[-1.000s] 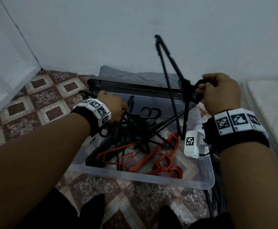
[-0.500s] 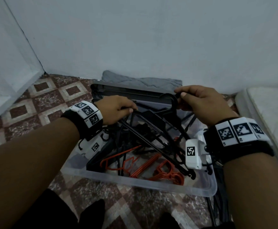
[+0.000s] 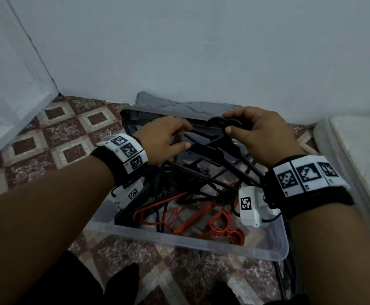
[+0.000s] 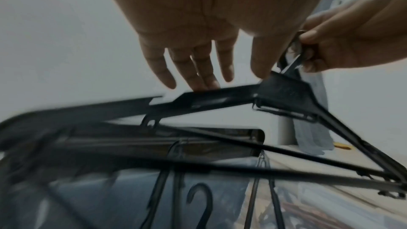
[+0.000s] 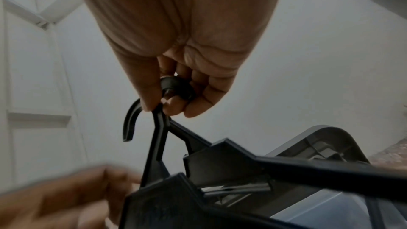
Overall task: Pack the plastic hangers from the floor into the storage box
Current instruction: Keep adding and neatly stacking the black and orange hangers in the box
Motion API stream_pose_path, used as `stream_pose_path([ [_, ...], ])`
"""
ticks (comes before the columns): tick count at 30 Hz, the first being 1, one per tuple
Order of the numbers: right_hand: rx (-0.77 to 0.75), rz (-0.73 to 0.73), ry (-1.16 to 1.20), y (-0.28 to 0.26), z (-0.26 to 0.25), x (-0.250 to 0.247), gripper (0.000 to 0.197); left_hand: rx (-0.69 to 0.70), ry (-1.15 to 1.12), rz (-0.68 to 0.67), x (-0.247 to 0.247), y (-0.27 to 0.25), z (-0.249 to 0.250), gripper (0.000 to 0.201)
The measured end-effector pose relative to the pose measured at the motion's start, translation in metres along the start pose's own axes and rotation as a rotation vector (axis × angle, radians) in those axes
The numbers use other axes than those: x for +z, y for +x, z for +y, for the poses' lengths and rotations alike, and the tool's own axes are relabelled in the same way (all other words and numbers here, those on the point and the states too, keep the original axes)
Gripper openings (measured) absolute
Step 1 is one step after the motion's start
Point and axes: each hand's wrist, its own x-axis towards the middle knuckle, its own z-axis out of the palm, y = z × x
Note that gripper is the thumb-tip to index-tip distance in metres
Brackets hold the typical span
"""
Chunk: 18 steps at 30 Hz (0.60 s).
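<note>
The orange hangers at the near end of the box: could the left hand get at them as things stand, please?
Probably yes. The left hand is open, its fingers only resting on the black hanger, and the orange hangers lie uncovered by the box front wall. Only the black tangle crosses their far ends.

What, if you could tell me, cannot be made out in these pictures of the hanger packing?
- Head view: black hangers in the storage box overlap too much to count.
- Left wrist view: left hand fingertips' contact is blurred.
- Head view: floor right of the box is hidden by the right hand forearm.
</note>
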Motion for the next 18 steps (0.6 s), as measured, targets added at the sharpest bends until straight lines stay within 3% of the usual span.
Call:
stream_pose_path([
  [3,-0.036,-0.042,-0.072,-0.003,-0.008,0.009,0.022,0.041,-0.159,0.139,-0.003,0.004,0.03,0.042],
  [9,-0.022,-0.083,-0.076,-0.004,-0.01,0.011,0.018,-0.005,-0.175,0.195,-0.003,0.004,0.048,0.01],
  [14,0.05,0.079,-0.158,-0.001,-0.001,-0.007,0.013,-0.055,-0.106,0.13,-0.013,-0.001,0.036,0.011],
  [18,0.152,0.241,-0.106,-0.002,-0.002,-0.02,0.016,-0.062,-0.006,0.154,-0.021,-0.003,0.026,0.015],
])
